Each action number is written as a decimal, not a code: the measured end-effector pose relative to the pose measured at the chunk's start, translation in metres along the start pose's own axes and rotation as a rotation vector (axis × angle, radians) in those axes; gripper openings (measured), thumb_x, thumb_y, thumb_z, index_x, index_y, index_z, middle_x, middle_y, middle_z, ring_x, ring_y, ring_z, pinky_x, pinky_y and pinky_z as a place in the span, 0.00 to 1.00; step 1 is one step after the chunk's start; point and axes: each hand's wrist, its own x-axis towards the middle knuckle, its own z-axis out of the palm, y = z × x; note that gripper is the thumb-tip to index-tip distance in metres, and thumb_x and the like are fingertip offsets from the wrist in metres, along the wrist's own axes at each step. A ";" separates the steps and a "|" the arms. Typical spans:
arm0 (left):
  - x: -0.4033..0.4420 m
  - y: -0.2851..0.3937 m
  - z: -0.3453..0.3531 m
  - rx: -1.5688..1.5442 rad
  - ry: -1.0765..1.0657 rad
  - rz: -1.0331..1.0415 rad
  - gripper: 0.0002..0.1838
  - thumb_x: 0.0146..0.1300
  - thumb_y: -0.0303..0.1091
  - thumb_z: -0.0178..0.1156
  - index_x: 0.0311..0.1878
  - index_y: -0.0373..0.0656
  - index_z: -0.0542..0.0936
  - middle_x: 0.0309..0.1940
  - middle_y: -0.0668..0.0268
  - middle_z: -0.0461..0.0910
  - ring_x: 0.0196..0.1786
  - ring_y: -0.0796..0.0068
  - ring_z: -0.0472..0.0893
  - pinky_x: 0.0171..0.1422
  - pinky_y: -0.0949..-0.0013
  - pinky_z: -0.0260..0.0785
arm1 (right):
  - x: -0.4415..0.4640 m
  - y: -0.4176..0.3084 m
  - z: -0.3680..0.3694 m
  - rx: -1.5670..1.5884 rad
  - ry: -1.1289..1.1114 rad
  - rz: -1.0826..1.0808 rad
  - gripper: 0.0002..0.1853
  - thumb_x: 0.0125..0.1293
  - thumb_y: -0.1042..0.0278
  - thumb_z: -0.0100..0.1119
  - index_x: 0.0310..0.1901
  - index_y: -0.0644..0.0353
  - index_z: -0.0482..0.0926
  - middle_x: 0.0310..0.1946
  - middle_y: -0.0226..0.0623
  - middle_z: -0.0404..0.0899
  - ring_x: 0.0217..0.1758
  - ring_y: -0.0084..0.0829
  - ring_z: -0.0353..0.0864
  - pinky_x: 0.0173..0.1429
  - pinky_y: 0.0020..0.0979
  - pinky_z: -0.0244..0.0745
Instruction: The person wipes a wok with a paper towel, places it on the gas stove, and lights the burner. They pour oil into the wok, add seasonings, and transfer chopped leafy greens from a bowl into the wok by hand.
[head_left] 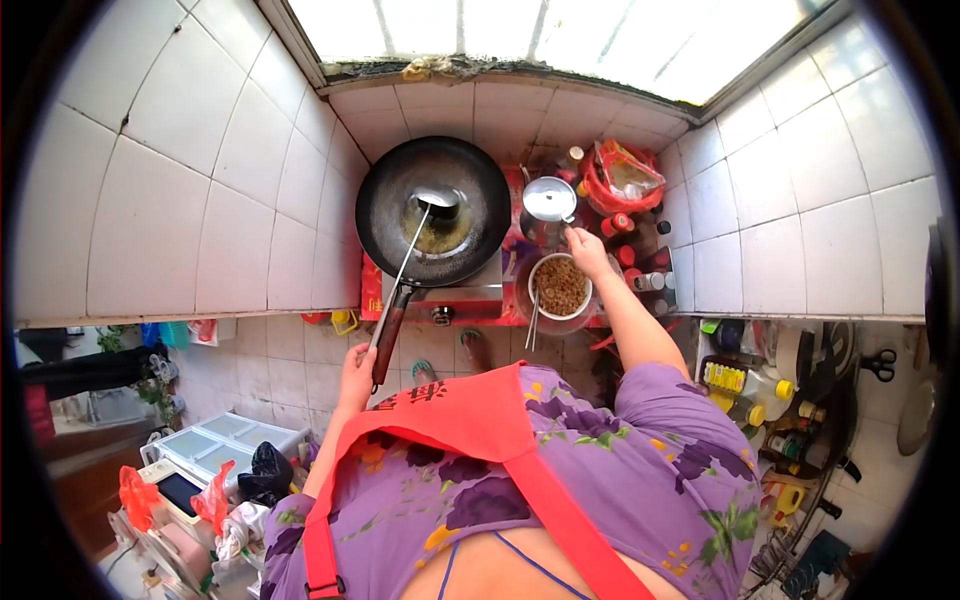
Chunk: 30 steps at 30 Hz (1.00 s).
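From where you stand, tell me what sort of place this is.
A kitchen, probably a home one: a wok sits over a stove, a bowl of brown crumbly food stands nearby, and bottles crowd the counter's right side.

We are in a kitchen. We know it because we can see a big black wok (385, 205) up on a stove (482, 300), with a bowl (566, 318) of brown food (560, 284) near it. Bottles (617, 224) with red caps stand close by. There are white wall tiles (235, 215), and we see a red apron (460, 425) too.
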 end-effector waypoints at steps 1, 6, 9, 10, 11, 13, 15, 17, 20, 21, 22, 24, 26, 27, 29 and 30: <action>-0.001 0.001 0.000 0.040 0.000 -0.018 0.16 0.67 0.38 0.56 0.52 0.38 0.72 0.32 0.68 0.78 0.32 0.83 0.74 0.34 0.77 0.67 | 0.003 0.007 0.005 -0.033 -0.012 0.031 0.21 0.68 0.50 0.48 0.33 0.65 0.75 0.29 0.53 0.76 0.36 0.50 0.77 0.43 0.41 0.70; 0.001 -0.009 -0.001 0.077 0.053 0.002 0.16 0.67 0.36 0.57 0.52 0.36 0.72 0.34 0.67 0.78 0.35 0.82 0.75 0.38 0.77 0.68 | 0.024 0.029 0.036 -0.067 -0.038 0.027 0.21 0.68 0.50 0.48 0.33 0.64 0.75 0.31 0.54 0.76 0.39 0.52 0.77 0.43 0.42 0.70; -0.001 -0.007 0.000 0.061 0.070 0.019 0.15 0.67 0.36 0.56 0.50 0.36 0.73 0.36 0.67 0.78 0.37 0.81 0.76 0.40 0.76 0.69 | 0.036 0.033 0.053 -0.034 -0.022 0.051 0.21 0.68 0.50 0.47 0.34 0.63 0.75 0.32 0.55 0.77 0.41 0.55 0.76 0.44 0.44 0.70; -0.002 -0.005 0.000 0.085 0.070 0.034 0.14 0.67 0.36 0.56 0.50 0.36 0.73 0.35 0.68 0.78 0.36 0.81 0.75 0.40 0.76 0.69 | 0.040 0.033 0.057 -0.049 0.014 0.031 0.21 0.68 0.50 0.47 0.33 0.64 0.75 0.29 0.53 0.76 0.37 0.51 0.76 0.43 0.42 0.70; -0.002 -0.004 0.000 0.108 0.070 0.050 0.14 0.67 0.35 0.56 0.49 0.36 0.73 0.35 0.68 0.78 0.36 0.82 0.75 0.40 0.76 0.69 | 0.045 0.037 0.062 -0.065 0.052 0.011 0.21 0.68 0.51 0.47 0.32 0.65 0.74 0.27 0.50 0.76 0.34 0.47 0.76 0.41 0.40 0.70; 0.002 -0.012 -0.004 0.149 0.103 0.095 0.13 0.67 0.35 0.56 0.48 0.36 0.73 0.34 0.68 0.78 0.35 0.82 0.75 0.40 0.76 0.69 | 0.052 0.043 0.073 -0.042 0.052 -0.003 0.21 0.69 0.51 0.47 0.32 0.65 0.74 0.28 0.51 0.77 0.35 0.50 0.77 0.41 0.41 0.70; 0.003 -0.008 -0.004 0.188 0.135 0.143 0.13 0.67 0.36 0.56 0.48 0.37 0.73 0.33 0.68 0.77 0.34 0.82 0.74 0.40 0.76 0.69 | 0.061 0.055 0.083 -0.066 0.104 -0.021 0.21 0.69 0.51 0.46 0.32 0.64 0.74 0.27 0.49 0.77 0.34 0.47 0.78 0.40 0.41 0.71; -0.004 0.002 -0.004 0.232 0.166 0.169 0.12 0.67 0.36 0.56 0.46 0.37 0.73 0.31 0.68 0.76 0.32 0.82 0.74 0.38 0.75 0.69 | 0.067 0.068 0.088 -0.028 0.072 0.030 0.21 0.69 0.51 0.46 0.33 0.65 0.74 0.26 0.48 0.77 0.35 0.44 0.79 0.41 0.40 0.72; -0.010 0.007 -0.006 0.277 0.172 0.188 0.12 0.68 0.37 0.55 0.45 0.37 0.73 0.28 0.69 0.76 0.30 0.81 0.74 0.36 0.74 0.68 | 0.065 0.069 0.087 0.180 -0.022 0.252 0.19 0.70 0.55 0.45 0.36 0.66 0.76 0.26 0.44 0.79 0.25 0.34 0.81 0.35 0.34 0.76; -0.016 0.014 -0.003 0.276 0.176 0.187 0.12 0.68 0.37 0.55 0.45 0.37 0.73 0.28 0.69 0.76 0.30 0.81 0.74 0.36 0.74 0.68 | 0.060 0.067 0.084 0.180 -0.025 0.251 0.19 0.70 0.55 0.45 0.36 0.66 0.76 0.26 0.44 0.79 0.25 0.34 0.81 0.35 0.34 0.76; -0.023 0.021 0.001 0.304 0.156 0.171 0.12 0.68 0.37 0.55 0.45 0.38 0.73 0.27 0.69 0.76 0.29 0.82 0.74 0.35 0.75 0.68 | 0.056 0.063 0.081 -0.032 -0.003 0.194 0.18 0.70 0.57 0.46 0.38 0.66 0.76 0.28 0.44 0.81 0.27 0.35 0.82 0.37 0.34 0.77; -0.032 0.030 0.009 0.329 0.138 0.161 0.11 0.68 0.37 0.55 0.44 0.38 0.73 0.26 0.70 0.76 0.28 0.82 0.73 0.34 0.75 0.68 | 0.056 0.074 0.084 -0.241 0.023 0.130 0.16 0.70 0.59 0.46 0.40 0.66 0.77 0.30 0.45 0.82 0.29 0.36 0.83 0.39 0.35 0.77; -0.040 0.032 0.015 0.249 0.071 0.181 0.11 0.67 0.37 0.56 0.43 0.38 0.73 0.25 0.70 0.75 0.27 0.83 0.73 0.32 0.76 0.67 | 0.063 0.108 0.100 -0.057 0.125 0.135 0.13 0.66 0.62 0.48 0.39 0.62 0.77 0.32 0.51 0.80 0.40 0.49 0.80 0.49 0.45 0.73; -0.044 0.034 0.017 0.249 0.071 0.187 0.11 0.67 0.37 0.56 0.43 0.38 0.73 0.25 0.70 0.75 0.27 0.83 0.73 0.32 0.76 0.67 | 0.052 0.091 0.095 -0.054 0.129 0.131 0.13 0.66 0.62 0.48 0.39 0.62 0.77 0.32 0.51 0.80 0.40 0.49 0.80 0.49 0.45 0.73; -0.053 0.039 0.023 0.218 0.016 0.152 0.09 0.68 0.35 0.56 0.43 0.39 0.73 0.26 0.73 0.74 0.28 0.87 0.72 0.33 0.81 0.65 | 0.021 0.053 0.082 -0.104 0.509 0.088 0.12 0.64 0.64 0.48 0.40 0.62 0.78 0.36 0.53 0.79 0.45 0.51 0.78 0.51 0.45 0.72; -0.061 0.050 0.029 0.224 0.020 0.157 0.09 0.67 0.35 0.57 0.43 0.39 0.72 0.26 0.73 0.75 0.29 0.87 0.73 0.33 0.80 0.66 | 0.002 0.033 0.078 -0.025 0.504 0.066 0.11 0.62 0.67 0.50 0.41 0.61 0.77 0.37 0.52 0.79 0.44 0.51 0.78 0.51 0.44 0.72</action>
